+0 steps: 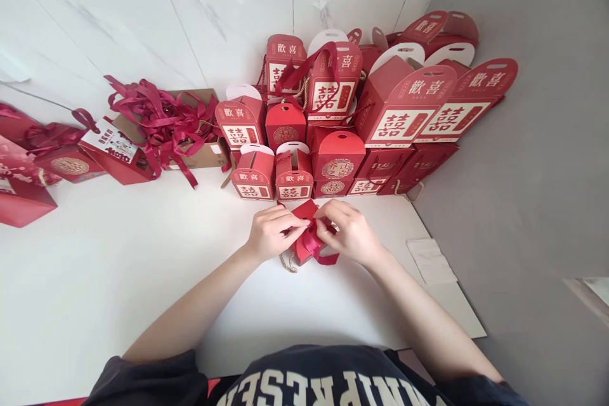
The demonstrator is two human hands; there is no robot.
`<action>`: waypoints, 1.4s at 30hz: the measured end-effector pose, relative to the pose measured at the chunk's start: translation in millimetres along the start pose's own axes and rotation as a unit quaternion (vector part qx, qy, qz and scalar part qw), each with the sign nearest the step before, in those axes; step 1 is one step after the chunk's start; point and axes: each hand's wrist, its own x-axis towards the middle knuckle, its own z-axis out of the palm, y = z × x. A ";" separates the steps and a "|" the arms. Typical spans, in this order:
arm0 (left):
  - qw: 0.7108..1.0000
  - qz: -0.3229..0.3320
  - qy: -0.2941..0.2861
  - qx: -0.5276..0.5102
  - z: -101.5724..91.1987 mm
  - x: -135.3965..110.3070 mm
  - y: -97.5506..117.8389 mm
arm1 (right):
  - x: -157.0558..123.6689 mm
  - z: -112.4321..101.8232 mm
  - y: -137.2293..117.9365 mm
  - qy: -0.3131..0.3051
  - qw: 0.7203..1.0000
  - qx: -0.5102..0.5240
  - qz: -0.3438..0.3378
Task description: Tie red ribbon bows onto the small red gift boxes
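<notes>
Ribbon (pixel 312 243) pinched by left grip (pixel 275 231) and right grip (pixel 349 231)
Red box (pixel 301 250) could be tipped by uneven pulling.

Your left arm (pixel 190 304) and right arm (pixel 423 304) extend forward, converging toward the centre. Your left hand (pixel 273 233) and right hand (pixel 349 233) stand close together, palms lowered, with the fingers curled inward. Hold state: thumb and fingertips drawn together on each hand.
</notes>
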 end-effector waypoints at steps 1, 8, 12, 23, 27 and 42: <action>1.000 -0.001 0.000 0.001 -0.1 0.2 0.3 | 0.0 0.3 0.1 0.002 1.000 -0.003 0.007; 1.000 0.003 -0.008 0.007 0.5 -0.4 -0.4 | -1.4 4.1 5.4 -0.014 1.000 0.024 0.002; 1.000 0.001 -0.008 0.003 0.8 -0.8 -1.5 | -1.6 0.8 5.9 -0.007 0.999 0.032 0.039; 1.000 0.003 -0.020 0.009 -0.7 1.6 1.2 | -2.5 11.1 3.2 -0.024 0.999 0.026 0.011; 1.000 0.006 -0.020 0.004 -0.4 2.3 1.8 | -2.3 10.1 3.6 0.006 1.000 0.028 0.009; 1.000 0.011 -0.022 -0.005 2.1 1.8 -2.4 | -6.6 -0.2 7.0 -0.070 0.929 0.328 0.158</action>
